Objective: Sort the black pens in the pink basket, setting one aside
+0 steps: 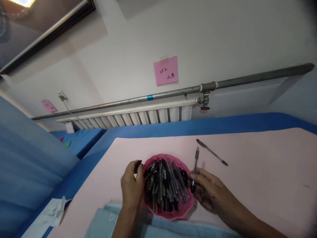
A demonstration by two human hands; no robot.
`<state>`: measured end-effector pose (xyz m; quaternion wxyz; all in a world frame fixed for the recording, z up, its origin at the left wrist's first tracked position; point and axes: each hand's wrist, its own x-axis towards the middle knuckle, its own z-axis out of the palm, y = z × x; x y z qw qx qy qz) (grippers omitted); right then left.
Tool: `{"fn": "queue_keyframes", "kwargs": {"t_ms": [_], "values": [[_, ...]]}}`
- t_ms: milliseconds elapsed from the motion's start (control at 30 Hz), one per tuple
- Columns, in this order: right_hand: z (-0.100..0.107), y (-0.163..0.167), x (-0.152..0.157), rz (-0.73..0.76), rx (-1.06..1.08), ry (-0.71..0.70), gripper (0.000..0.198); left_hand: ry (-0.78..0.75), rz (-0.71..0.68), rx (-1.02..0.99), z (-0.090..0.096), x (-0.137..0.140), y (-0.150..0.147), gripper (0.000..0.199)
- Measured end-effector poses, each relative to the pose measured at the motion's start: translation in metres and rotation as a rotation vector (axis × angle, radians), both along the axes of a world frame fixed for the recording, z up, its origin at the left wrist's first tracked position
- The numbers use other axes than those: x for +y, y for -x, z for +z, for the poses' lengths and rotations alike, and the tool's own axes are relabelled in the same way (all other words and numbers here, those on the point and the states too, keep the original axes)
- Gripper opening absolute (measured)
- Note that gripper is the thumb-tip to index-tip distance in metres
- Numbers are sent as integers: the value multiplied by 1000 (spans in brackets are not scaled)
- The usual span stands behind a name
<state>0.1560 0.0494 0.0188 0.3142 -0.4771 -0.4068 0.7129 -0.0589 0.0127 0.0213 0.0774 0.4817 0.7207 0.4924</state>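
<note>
A scalloped pink plastic bowl [170,216] full of loose pen parts [160,185], black caps and clear barrels, stands between my hands. My right hand [210,188] is closed on a clear-barrelled pen [196,162] beside the bowl's right rim. The pen is upright, with its tip end up and a black end low by the fingers. At the left rim, my left hand [131,185] has thumb and forefinger curled together. A small dark patch shows at its fingertips; what they hold, if anything, is unclear. Behind the right hand lies another pen [212,152].
The pen lies on a pink sheet [262,172] over a blue padded surface [235,124]. Light blue cloth [104,219] is in front. White paper [49,215] and a blue curtain [27,158] are at left. A radiator [153,115] and pipe [173,92] line the wall.
</note>
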Motion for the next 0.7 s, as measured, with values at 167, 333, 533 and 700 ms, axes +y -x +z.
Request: {"fn": "queue_keyframes", "kwargs": {"t_ms": [167, 333, 533, 700], "values": [[-1, 0, 2, 13, 16, 19, 38, 101, 31, -97, -5, 4, 14, 20], [0, -1, 2, 40, 31, 3, 38, 151, -70, -52, -7, 5, 4, 20], [-1, -1, 1, 71, 31, -58, 35, 197, -133, 36, -8, 4, -2, 17], [-13, -2, 2, 117, 46, -153, 32, 229, -150, 122, -8, 4, -3, 18]]}}
